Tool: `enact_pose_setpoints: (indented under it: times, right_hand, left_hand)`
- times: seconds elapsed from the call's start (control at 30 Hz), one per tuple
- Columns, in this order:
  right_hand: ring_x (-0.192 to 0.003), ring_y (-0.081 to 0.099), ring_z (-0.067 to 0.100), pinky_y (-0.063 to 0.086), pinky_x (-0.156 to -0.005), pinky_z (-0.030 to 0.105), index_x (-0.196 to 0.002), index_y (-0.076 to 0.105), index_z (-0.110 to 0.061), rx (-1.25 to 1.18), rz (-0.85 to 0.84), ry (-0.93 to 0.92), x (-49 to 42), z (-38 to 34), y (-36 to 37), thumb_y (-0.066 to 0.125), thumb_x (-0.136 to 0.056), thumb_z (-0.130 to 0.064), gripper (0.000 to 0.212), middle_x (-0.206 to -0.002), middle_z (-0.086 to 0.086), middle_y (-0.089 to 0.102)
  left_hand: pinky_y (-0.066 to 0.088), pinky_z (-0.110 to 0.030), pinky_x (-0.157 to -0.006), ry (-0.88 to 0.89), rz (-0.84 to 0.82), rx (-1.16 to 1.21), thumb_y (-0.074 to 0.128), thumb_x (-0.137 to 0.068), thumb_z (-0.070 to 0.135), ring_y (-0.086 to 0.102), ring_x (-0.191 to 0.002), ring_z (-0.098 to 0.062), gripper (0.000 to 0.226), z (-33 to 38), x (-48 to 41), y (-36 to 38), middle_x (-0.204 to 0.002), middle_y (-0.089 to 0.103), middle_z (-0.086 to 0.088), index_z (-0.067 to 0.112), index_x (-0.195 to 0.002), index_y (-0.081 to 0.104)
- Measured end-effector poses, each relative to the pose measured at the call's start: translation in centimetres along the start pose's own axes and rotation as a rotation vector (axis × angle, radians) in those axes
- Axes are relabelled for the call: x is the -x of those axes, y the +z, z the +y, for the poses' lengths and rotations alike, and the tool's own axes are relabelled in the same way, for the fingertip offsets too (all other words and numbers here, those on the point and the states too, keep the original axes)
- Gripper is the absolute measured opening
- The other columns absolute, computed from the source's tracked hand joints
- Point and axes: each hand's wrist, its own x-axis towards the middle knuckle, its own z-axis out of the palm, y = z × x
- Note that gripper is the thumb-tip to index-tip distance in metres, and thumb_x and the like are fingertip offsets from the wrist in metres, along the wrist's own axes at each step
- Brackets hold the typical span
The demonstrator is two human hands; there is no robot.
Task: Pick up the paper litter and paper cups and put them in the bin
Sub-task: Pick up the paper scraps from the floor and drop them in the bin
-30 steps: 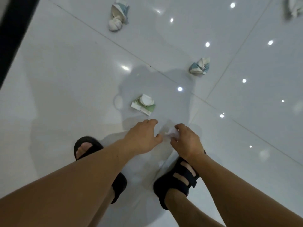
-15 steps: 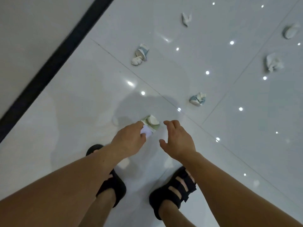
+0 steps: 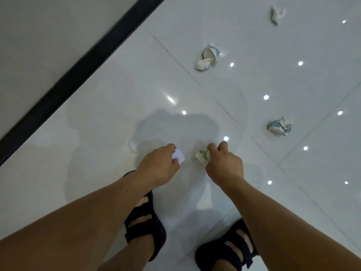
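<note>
Low over the glossy white tiled floor (image 3: 109, 122), just beyond the person's feet, both hands reach down side by side with a small gap between them. The left hand (image 3: 158, 169) has its fingers curled and pinches a small white scrap of paper (image 3: 179, 157), which sticks out past the knuckles on the hand's right side. The right hand (image 3: 224, 165) has thumb and fingers curled round a crushed green paper cup (image 3: 202, 157), whose crumpled end pokes out to the left towards the scrap; whether the cup touches the floor I cannot tell. Farther off to the right lies a crumpled blue and white cup (image 3: 280, 127). Farther still, nearer the middle, a crushed blue and white cup (image 3: 212, 52) lies touching a wad of white paper (image 3: 203, 64). At the far right a twisted piece of white paper (image 3: 277, 14) lies alone. Nearest the camera, two black strapped sandals (image 3: 145, 223) stand on the floor beneath the forearms. A black skirting strip (image 3: 78, 75) runs diagonally along the left, with a pale wall (image 3: 48, 26) behind it
</note>
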Motion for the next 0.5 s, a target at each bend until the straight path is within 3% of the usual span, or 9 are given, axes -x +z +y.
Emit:
enact_pose_setpoints:
  times: [0.1, 0.2, 0.27, 0.4, 0.5]
  right_hand:
    - [-0.063, 0.052, 0.024, 0.040, -0.054, 0.027, -0.129, 0.048, -0.024, -0.083, 0.050, -0.013, 3.3, -0.3, -4.4, 0.057, -0.091, -0.023, 0.039, -0.114, 0.003, 0.044]
    - [-0.065, 0.049, 0.021, 0.036, -0.054, 0.025, -0.133, 0.046, -0.027, -0.062, 0.092, -0.077, 8.3, -1.2, -11.0, 0.057, -0.092, -0.032, 0.043, -0.125, 0.001, 0.044]
    - [-0.070, 0.056, 0.022, 0.037, -0.055, 0.025, -0.134, 0.045, -0.029, -0.037, 0.100, -0.109, 12.2, -2.1, -16.1, 0.056, -0.091, -0.036, 0.045, -0.132, -0.002, 0.042]
    - [-0.074, 0.063, 0.025, 0.037, -0.054, 0.025, -0.130, 0.050, -0.028, -0.007, 0.146, -0.195, 20.4, -5.3, -26.5, 0.058, -0.090, -0.040, 0.043, -0.128, -0.002, 0.049]
    - [-0.067, 0.062, 0.026, 0.034, -0.052, 0.025, -0.125, 0.053, -0.027, 0.041, 0.178, -0.282, 26.1, -8.8, -33.6, 0.060, -0.088, -0.038, 0.040, -0.123, -0.001, 0.053]
  left_hand:
    - [0.032, -0.022, -0.067, 0.004, -0.013, 0.007, 0.048, -0.094, 0.023, 0.050, -0.085, -0.011, 0.016, 1.9, 3.0, -2.7, -0.101, 0.057, 0.007, 0.018, -0.109, 0.053]
    - [0.033, -0.023, -0.066, 0.026, 0.010, 0.051, 0.049, -0.094, 0.023, 0.054, -0.085, -0.013, 0.003, 4.5, 8.2, -7.1, -0.093, 0.055, 0.011, 0.025, -0.095, 0.050]
    - [0.036, -0.023, -0.068, 0.024, 0.027, 0.075, 0.049, -0.093, 0.024, 0.057, -0.088, -0.014, 0.005, 6.6, 12.4, -10.7, -0.093, 0.055, 0.013, 0.028, -0.092, 0.048]
    - [0.044, -0.025, -0.080, 0.021, 0.080, 0.118, 0.047, -0.094, 0.025, 0.057, -0.098, -0.015, 0.023, 10.3, 21.7, -18.8, -0.113, 0.062, 0.005, 0.019, -0.115, 0.056]
    - [0.041, -0.023, -0.078, -0.009, 0.178, 0.130, 0.047, -0.095, 0.027, 0.057, -0.098, -0.016, 0.029, 12.5, 28.5, -24.6, -0.113, 0.061, 0.004, 0.020, -0.122, 0.053]
